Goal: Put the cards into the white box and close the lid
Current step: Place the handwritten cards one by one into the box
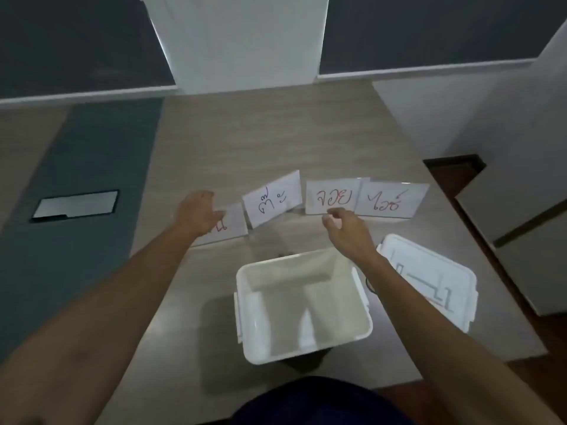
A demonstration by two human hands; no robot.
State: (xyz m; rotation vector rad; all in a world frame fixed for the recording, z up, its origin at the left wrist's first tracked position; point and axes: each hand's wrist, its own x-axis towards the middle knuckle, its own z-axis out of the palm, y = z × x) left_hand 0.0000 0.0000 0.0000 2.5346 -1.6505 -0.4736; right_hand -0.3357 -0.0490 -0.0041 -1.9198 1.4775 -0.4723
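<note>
White paper, thin and glossy as if laminated, lies under both sets of fingers. The left hand (199, 211) rests spread and loose on the leftmost card (231, 223), fingertips pressing its near-left part and covering most of its red writing; nothing is pinched there yet. The right hand (343, 231) has thumb and forefinger drawn nearly together at the near edge of the red-lettered card (333, 197), though whether they have closed on that edge cannot be told. Between the two hands sits a tilted card with dark writing (271, 199), and just beyond the right fingertips, to their right, a fourth card (391, 200) overlaps its neighbour.

Such sheets are probably light, bendy and slick, hard to lift flat off the wooden table (276, 133); sliding one to a raised corner or edge and pinching there looks best.

Nearer the body than both hands stands the open white box (302, 342), with no cards visible inside. Its lid (429, 277) lies beside the right wrist.
</note>
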